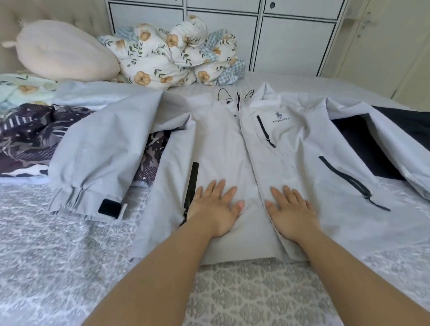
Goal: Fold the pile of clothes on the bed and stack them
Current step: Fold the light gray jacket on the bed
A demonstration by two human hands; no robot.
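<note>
A light grey jacket [232, 142] lies spread flat, front up, in the middle of the bed [53, 256]. The left hand [214, 207] and right hand [291, 213] press flat on its bottom part, fingers straight, gripping nothing. At 9 o'clock a dark patterned cloth [23, 139] sits partly under one sleeve. At 12 o'clock a flowery blanket [169, 54] is bunched up beside a cream pillow [63, 51]. At 3 o'clock something black [409, 129], maybe another garment, hides under the other sleeve.
</note>
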